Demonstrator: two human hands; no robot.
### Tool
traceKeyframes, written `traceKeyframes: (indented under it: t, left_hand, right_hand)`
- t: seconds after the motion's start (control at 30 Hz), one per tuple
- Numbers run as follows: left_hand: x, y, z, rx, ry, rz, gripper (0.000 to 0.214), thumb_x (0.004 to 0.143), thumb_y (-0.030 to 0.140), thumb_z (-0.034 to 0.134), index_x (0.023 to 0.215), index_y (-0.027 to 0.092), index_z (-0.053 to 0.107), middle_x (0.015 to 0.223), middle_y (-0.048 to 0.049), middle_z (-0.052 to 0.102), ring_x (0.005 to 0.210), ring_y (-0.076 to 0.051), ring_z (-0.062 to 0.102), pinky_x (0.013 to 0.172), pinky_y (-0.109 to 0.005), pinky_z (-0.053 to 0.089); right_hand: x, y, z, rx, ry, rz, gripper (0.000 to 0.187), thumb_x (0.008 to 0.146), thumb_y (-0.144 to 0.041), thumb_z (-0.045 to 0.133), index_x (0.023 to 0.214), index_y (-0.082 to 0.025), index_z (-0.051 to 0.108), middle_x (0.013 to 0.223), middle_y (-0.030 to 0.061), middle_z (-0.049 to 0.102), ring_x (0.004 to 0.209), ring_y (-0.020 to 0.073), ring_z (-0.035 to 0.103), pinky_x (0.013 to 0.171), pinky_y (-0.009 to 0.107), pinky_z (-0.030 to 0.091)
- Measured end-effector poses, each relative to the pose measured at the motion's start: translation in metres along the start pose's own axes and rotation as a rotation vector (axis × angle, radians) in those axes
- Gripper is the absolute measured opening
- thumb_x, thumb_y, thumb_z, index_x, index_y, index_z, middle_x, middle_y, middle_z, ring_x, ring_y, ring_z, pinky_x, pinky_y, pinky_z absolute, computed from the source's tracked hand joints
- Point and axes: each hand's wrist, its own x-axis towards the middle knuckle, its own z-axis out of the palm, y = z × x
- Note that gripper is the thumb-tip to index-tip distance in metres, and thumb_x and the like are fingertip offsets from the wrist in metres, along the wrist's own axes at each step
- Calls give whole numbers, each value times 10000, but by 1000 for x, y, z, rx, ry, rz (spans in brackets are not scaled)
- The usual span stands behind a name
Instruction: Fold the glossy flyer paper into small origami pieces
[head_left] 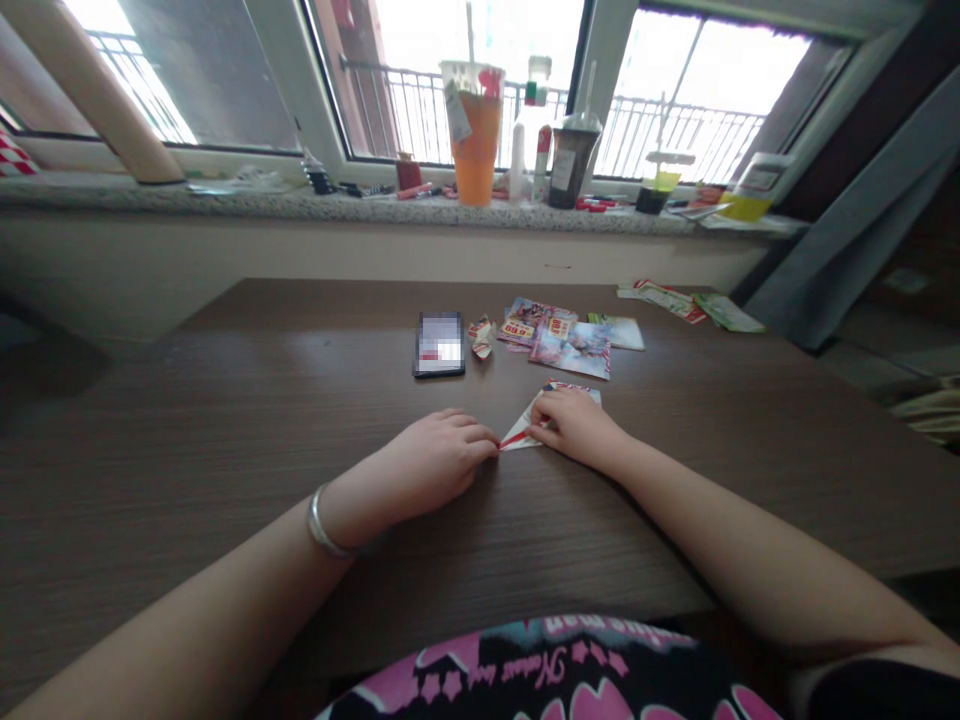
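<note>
A dark wood table [225, 420] fills the middle of the frame. Above centre on it lies a phone [439, 343], screen up, with a crumpled scrap [481, 335] just to its right and then a loose pile of leaflets [559, 338], some overlapping. More leaflets [664, 297] lie near the table's far right edge. Along the top runs a speckled sill [225, 203] holding an orange cup [476, 140], a white bottle [534, 130], a dark cup [570, 160] and, further right, a yellow cup [754, 190]. A cardboard tube [90, 85] leans at upper left. A grey curtain [847, 230] hangs at right.
</note>
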Motion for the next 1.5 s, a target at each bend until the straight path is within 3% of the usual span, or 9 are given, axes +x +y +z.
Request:
traceKeyframes:
  t: [0.2,0.4,0.6,0.7,0.83,0.9,1.03,1.27,1.5]
  left_hand:
    - [-2,-5,0,-43,-16,3,334,838,76,509,1113,204,650,1120,-41,680,1040,-202,611,945,-341,470]
    - [-3,-12,0,-63,-25,30,265,861,86,490,1010,205,674,1130,-32,682,1048,-199,618,950,-346,479]
    - [-3,-14,12,-120,36,42,405,909,218,540,1315,220,523,1341,-55,575,1223,-218,529,1041,-373,431]
    - [-2,-13,16,-106,26,77,440,903,262,574,1337,222,513,1353,-61,570,1280,-246,483,1081,-409,391]
    - [0,-7,14,-78,42,73,411,895,299,591,1294,208,550,1322,-73,586,1249,-254,504,1074,-404,397]
    - [2,-3,11,-52,28,76,392,881,305,608,1257,200,570,1281,-78,605,1225,-261,518,1061,-409,410]
    - [4,6,9,8,25,45,338,871,323,616,1185,198,596,1246,-97,606,1199,-285,530,1030,-440,435]
    - [4,6,11,-45,60,46,282,877,286,599,1144,196,602,1225,-105,595,1194,-274,533,1038,-441,432]
    - [4,2,14,-171,65,45,255,867,236,599,1117,188,600,1255,-99,586,1180,-263,548,1015,-426,453]
  right_hand:
    - [-2,-2,-2,-7,12,-3,170,866,-330,620,775,-187,607,845,53,676,833,200,585,744,301,356]
    - [-5,-3,-3,1,19,-13,158,860,-319,630,781,-184,606,837,50,671,827,197,584,750,297,363]
    - [-5,-1,-3,27,49,-106,167,869,-331,627,786,-187,615,832,49,673,846,194,580,817,321,380]
    - [-4,-2,-3,-13,116,-116,152,850,-344,658,792,-205,638,848,37,679,910,206,578,930,372,365]
    - [-6,-7,-5,-156,266,-91,164,820,-386,690,850,-228,663,1067,49,672,1124,266,511,1093,482,238]
    - [-8,-11,-7,-207,301,-53,197,827,-403,675,914,-227,669,1185,72,631,1159,291,481,1046,477,309]
    - [-12,-20,-10,-138,199,-10,201,872,-400,609,953,-223,659,1101,81,628,1008,238,556,853,370,451]
    - [-13,-26,-11,-35,78,47,267,843,-462,610,916,-206,636,1092,82,632,1064,250,553,890,369,454]
    - [-12,-31,-14,-38,71,95,288,842,-481,581,881,-199,620,1032,91,631,991,244,555,859,363,439]
